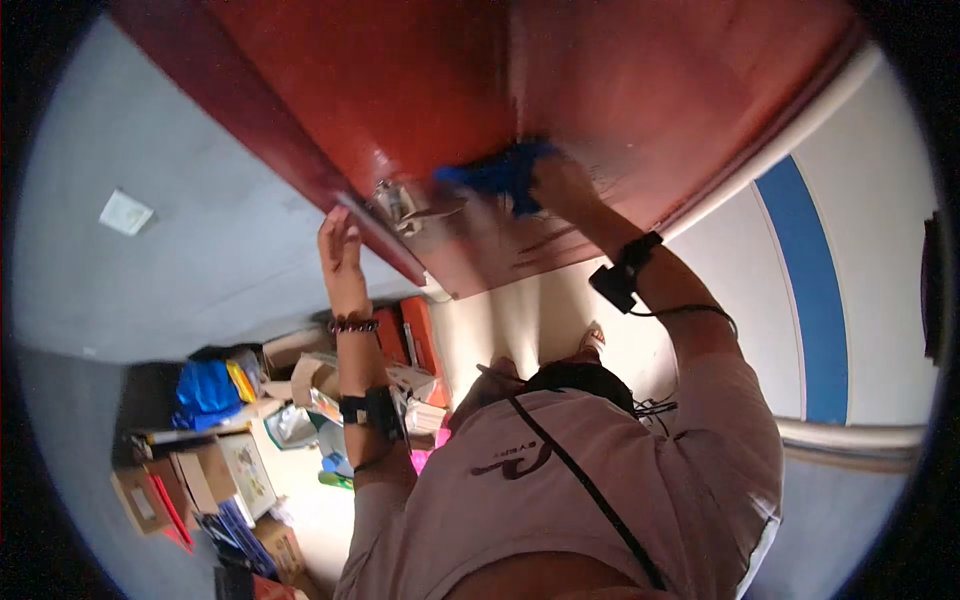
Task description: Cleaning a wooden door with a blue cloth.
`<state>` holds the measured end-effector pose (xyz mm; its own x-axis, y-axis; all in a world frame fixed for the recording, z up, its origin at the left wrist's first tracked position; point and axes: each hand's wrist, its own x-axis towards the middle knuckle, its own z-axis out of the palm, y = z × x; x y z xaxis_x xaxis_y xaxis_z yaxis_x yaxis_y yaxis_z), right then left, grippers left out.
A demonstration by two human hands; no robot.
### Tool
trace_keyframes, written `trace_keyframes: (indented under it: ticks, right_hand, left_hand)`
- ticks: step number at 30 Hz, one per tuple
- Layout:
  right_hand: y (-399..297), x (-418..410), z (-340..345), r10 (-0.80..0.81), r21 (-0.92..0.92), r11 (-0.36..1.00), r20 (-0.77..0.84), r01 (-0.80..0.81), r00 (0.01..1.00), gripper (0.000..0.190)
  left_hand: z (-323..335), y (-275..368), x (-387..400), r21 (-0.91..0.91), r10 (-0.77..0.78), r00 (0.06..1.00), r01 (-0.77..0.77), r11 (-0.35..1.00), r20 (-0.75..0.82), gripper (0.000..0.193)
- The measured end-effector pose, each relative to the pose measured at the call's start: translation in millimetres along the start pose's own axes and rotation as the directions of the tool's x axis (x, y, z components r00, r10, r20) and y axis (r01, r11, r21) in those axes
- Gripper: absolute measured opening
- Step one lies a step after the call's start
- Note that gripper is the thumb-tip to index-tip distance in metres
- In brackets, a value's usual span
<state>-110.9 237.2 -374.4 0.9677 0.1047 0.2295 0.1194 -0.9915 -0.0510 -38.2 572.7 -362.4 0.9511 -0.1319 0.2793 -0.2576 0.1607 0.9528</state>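
Note:
My right hand (566,187) holds a blue cloth (495,176) against the lower part of a red door (420,90). The cloth is blurred, and its far end spreads left over the door face. Left of it sits a metal latch or lock (396,206), partly blurred. My left hand (341,240) is raised at the red door frame (300,157), its fingertips touching the frame's edge and nothing held in the palm. Dark streaks mark the door below the cloth.
A grey wall (187,202) with a white switch plate (126,213) stands at left. Cardboard boxes (202,476), a blue bag (206,390) and other clutter fill the floor at lower left. On the right is a white wall with a blue stripe (814,285). My foot (592,339) is on the pale floor.

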Motion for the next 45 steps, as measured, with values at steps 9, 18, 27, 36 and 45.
trace_keyframes:
  ticks: [9, 18, 27, 36, 45]
  right_hand:
    - [19.1, 66.0, -91.8, 0.193, 0.219, 0.976, -0.891, 0.016, 0.411, 0.032]
    - [81.6, -41.7, 92.6, 0.636, 0.479, 0.768, -0.496, -0.425, 0.591, 0.03]
    - [234.1, 4.9, -12.9, 0.482, 0.368, 0.87, -0.776, -0.329, 0.406, 0.031]
    - [379.0, -63.0, 24.7, 0.604, 0.409, 0.728, -0.763, -0.55, 0.232, 0.032]
    - [446.1, -189.6, 128.7, 0.99, 0.981, 0.06, -0.082, -0.185, -0.113, 0.031]
  left_hand:
    - [83.5, 49.3, 0.4, 0.46, 0.473, 0.879, -0.446, 0.768, 0.061, 0.061]
    - [125.7, 35.9, -2.9, 0.576, 0.357, 0.913, -0.402, 0.712, 0.196, 0.086]
    - [120.1, -64.1, 12.7, 0.852, 0.409, 0.91, -0.271, 0.447, 0.075, 0.085]
    - [152.9, -46.9, 3.2, 0.853, 0.419, 0.896, -0.099, 0.513, -0.148, 0.086]
    - [169.8, -55.1, 11.2, 0.904, 0.45, 0.882, -0.076, 0.422, -0.136, 0.087]
